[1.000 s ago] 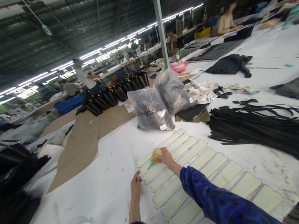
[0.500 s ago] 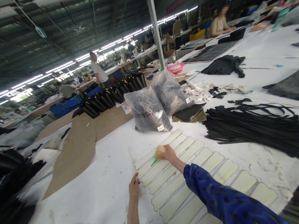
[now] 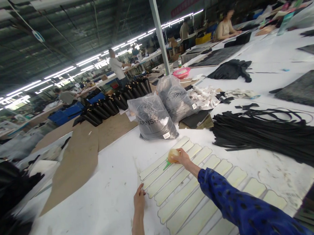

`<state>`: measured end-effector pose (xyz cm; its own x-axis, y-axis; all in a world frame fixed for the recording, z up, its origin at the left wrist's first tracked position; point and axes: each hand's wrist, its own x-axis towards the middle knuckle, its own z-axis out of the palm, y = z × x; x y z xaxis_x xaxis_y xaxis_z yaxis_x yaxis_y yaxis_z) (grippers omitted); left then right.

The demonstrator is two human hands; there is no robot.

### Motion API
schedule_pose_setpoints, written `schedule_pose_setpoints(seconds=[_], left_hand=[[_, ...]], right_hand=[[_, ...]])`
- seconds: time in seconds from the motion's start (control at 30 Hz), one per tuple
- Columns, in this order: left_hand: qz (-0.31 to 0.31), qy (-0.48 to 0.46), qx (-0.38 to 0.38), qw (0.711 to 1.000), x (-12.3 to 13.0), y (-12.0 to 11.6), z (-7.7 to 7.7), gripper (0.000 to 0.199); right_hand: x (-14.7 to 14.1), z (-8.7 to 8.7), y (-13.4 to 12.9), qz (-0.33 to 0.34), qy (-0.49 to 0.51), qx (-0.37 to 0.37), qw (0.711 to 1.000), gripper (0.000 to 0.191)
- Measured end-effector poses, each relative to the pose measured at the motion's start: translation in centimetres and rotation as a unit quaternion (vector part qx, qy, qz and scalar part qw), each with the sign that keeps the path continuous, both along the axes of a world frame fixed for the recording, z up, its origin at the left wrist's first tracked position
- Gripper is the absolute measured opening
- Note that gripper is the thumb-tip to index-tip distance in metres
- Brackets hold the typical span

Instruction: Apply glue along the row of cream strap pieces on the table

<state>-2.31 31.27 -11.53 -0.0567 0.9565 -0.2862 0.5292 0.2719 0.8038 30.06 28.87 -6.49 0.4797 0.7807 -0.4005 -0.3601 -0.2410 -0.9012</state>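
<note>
My right hand (image 3: 184, 158) is closed around a squeeze bottle (image 3: 173, 155) of yellowish glue. Its green nozzle (image 3: 167, 164) points down and left over the pale, scallop-ended strips (image 3: 174, 180), which lie side by side in a slanting row on the white table. Yellowish wet-looking streaks show on some of them. At the left end of the upper strips is my left hand (image 3: 139, 196), its fingers apart and holding nothing. The fingertips come up to a strip's end; whether they press on it I cannot tell.
Two clear plastic bags (image 3: 153, 121) of dark goods stand beyond the strips. To the right lies a heap of black straps (image 3: 258, 129). Brown sheet material (image 3: 69, 165) covers the left side, with a row of black bags (image 3: 105, 108) behind. Other people work farther back.
My right hand has moved the bottle a little right and up along a strip. My left hand has barely moved. A person in the background has shifted right, and the view has turned slightly.
</note>
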Motion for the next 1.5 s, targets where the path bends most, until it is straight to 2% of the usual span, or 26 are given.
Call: schedule_pose_setpoints(seconds=[0.53, 0.7, 1.0, 1.5], left_hand=[[-0.006, -0.006, -0.001, 1.0, -0.3, 0.2, -0.5, 0.063], [-0.006, -0.002, 0.003, 1.0, -0.4, 0.0, -0.4, 0.062], [-0.002, 0.011, -0.004, 1.0, -0.2, 0.1, -0.3, 0.059], [-0.007, 0.027, -0.014, 1.0, -0.4, 0.4, -0.2, 0.056]], right_hand=[[4.7, -0.1, -0.6, -0.024, 0.003, -0.001, 1.0, 0.057], [5.5, 0.0, -0.7, -0.031, 0.005, -0.001, 1.0, 0.051], [6.9, 0.7, -1.1, -0.048, -0.005, -0.008, 0.999, 0.053], [11.2, 0.6, -1.8, -0.081, -0.021, -0.003, 0.996, 0.052]])
